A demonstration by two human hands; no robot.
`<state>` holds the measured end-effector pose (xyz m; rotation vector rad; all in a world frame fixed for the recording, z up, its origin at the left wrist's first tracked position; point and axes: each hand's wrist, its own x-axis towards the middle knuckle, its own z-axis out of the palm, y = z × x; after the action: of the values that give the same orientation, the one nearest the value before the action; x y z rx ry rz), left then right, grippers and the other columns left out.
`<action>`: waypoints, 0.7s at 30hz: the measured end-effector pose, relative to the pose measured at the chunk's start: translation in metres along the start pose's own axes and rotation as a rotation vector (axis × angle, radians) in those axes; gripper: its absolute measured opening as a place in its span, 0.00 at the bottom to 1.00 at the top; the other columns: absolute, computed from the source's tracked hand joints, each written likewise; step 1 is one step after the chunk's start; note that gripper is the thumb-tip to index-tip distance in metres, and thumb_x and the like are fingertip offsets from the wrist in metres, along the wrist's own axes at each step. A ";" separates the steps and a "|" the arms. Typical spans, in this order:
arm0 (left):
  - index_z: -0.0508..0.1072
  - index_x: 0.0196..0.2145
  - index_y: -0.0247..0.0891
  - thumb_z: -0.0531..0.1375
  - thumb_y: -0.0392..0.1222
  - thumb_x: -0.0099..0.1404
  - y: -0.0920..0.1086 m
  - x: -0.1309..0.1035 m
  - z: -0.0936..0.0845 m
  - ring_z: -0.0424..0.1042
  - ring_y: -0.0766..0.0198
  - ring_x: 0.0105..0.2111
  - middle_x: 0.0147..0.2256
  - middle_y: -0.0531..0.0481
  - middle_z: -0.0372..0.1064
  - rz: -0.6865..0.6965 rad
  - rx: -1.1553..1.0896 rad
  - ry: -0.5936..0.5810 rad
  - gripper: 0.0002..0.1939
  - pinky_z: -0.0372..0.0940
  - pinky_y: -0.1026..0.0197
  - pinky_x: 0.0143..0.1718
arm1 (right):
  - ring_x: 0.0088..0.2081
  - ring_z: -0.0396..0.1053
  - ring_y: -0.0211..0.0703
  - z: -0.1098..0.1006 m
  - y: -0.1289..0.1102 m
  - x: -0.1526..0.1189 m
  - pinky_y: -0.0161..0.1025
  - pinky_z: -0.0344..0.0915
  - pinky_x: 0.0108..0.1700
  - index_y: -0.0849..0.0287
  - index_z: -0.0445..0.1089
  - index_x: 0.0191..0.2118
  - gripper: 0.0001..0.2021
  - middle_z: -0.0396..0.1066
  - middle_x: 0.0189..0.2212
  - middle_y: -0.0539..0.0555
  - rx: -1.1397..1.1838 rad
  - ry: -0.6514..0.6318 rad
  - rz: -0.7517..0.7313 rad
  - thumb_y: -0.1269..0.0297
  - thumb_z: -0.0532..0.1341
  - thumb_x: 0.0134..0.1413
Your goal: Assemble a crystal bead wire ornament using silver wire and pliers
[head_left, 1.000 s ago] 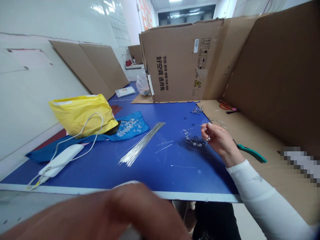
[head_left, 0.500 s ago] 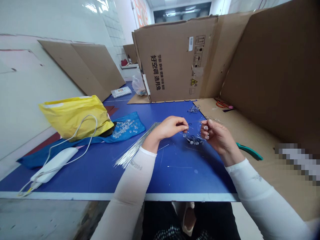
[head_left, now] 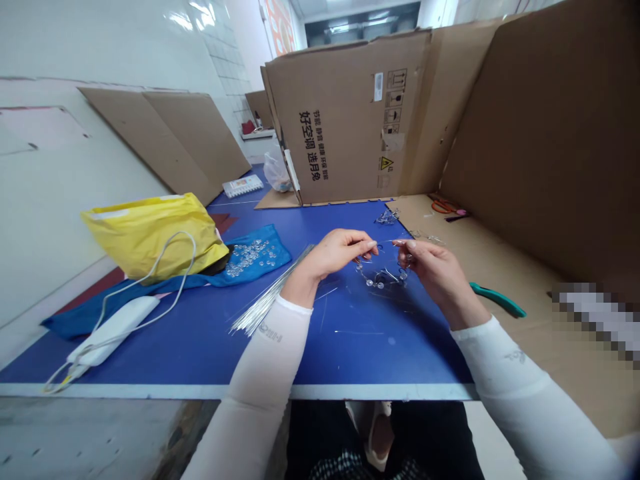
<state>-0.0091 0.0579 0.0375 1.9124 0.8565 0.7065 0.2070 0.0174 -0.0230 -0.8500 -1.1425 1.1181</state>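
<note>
My left hand (head_left: 345,252) and my right hand (head_left: 431,267) face each other over the blue table, fingertips pinched. A thin wire (head_left: 384,241) runs between them, one end in each pinch. Below it hangs a loop of clear beads (head_left: 375,285) with small dark rings, reaching from one hand to the other. Some beads sit against my right fingers. Under my left forearm lies a bundle of straight silvery wires (head_left: 267,300). Clear loose beads (head_left: 250,257) are spread on a blue cloth (head_left: 275,245) to the left.
A white power strip (head_left: 113,333) with its cord and a yellow bag (head_left: 155,233) are at left. Green-handled pliers (head_left: 500,299) and orange scissors (head_left: 445,205) lie on cardboard at right. A wire pile (head_left: 387,217) lies beyond my hands; a large carton (head_left: 350,127) stands behind.
My right fingers have shifted slightly left, closer to my left hand. The hanging beads have swung and spread along the loop, with several now nearer my left hand.
</note>
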 end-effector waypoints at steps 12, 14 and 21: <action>0.77 0.36 0.32 0.56 0.35 0.71 0.003 0.001 0.010 0.70 0.70 0.28 0.26 0.52 0.72 -0.053 -0.156 -0.002 0.10 0.65 0.64 0.36 | 0.29 0.65 0.38 0.002 0.001 -0.001 0.40 0.63 0.33 0.56 0.82 0.34 0.19 0.72 0.28 0.52 0.012 -0.025 0.086 0.45 0.73 0.45; 0.78 0.36 0.32 0.57 0.35 0.71 0.004 0.001 0.011 0.69 0.71 0.26 0.26 0.52 0.72 -0.079 -0.171 -0.017 0.10 0.65 0.65 0.34 | 0.29 0.65 0.38 0.002 0.001 -0.001 0.39 0.62 0.32 0.56 0.82 0.35 0.18 0.72 0.27 0.52 0.028 -0.034 0.088 0.46 0.72 0.46; 0.79 0.36 0.32 0.59 0.37 0.70 0.004 0.001 0.009 0.69 0.71 0.25 0.25 0.51 0.73 -0.077 -0.155 -0.009 0.09 0.64 0.65 0.32 | 0.28 0.65 0.36 0.002 0.002 -0.001 0.38 0.63 0.32 0.57 0.81 0.34 0.17 0.71 0.27 0.50 0.099 -0.048 0.104 0.48 0.72 0.47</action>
<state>-0.0004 0.0529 0.0372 1.7352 0.8404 0.6969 0.2042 0.0170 -0.0248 -0.8167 -1.0822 1.2764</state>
